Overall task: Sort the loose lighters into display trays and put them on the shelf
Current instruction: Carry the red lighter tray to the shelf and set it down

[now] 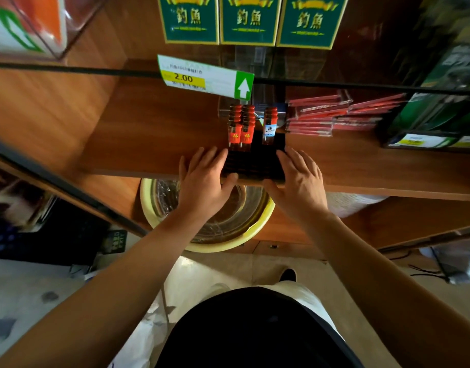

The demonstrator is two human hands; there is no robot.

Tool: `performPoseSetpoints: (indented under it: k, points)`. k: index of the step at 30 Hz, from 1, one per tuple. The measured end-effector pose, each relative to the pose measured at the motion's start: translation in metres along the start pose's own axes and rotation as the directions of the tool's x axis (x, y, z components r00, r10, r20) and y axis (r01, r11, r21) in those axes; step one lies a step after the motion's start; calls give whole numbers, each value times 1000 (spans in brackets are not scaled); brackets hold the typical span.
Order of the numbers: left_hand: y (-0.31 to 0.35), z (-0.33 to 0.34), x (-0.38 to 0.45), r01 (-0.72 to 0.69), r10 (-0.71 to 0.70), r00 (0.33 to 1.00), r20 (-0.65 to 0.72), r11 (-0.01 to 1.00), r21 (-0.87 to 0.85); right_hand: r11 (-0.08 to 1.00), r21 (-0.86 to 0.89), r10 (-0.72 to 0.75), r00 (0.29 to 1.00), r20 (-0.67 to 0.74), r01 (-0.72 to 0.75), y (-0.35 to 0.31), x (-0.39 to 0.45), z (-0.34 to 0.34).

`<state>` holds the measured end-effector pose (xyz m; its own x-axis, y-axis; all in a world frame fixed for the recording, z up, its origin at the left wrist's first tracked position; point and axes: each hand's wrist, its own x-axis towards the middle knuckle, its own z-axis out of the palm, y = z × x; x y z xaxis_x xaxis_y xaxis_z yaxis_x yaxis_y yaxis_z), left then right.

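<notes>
A black display tray (255,166) sits on the wooden shelf (149,139), its near edge at the shelf's front. Several red lighters (240,126) stand in two rows at its far left, and more lighters with a blue-white label (269,126) stand in a row to the right. The tray's near slots are bare. My left hand (204,179) holds the tray's left side, fingers straight along it and thumb on the front edge. My right hand (297,176) holds the right side the same way.
A price tag reading 2.00 (204,77) hangs from the glass shelf above. Three green boxes (251,21) stand up there. Red flat packs (335,112) and green boxes (430,120) lie right of the tray. A yellow-rimmed basin (210,216) sits on the lower shelf.
</notes>
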<state>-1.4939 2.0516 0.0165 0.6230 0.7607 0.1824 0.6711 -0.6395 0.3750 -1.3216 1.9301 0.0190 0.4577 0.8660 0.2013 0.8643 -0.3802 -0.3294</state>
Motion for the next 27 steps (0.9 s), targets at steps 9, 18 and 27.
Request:
performPoseSetpoints:
  k: [9,18,27]
  points:
    - [3,-4,32,62,-62,998,2,992,-112,981,183,55,998,20,-58,-5,20,-4]
    - [4,-1,53,35,-33,999,14,988,-148,973,209,94,995,33,-99,-13,53,-11]
    - [5,-4,57,2,3,999,51,994,-106,979,202,25,999,33,-31,-19,58,-16]
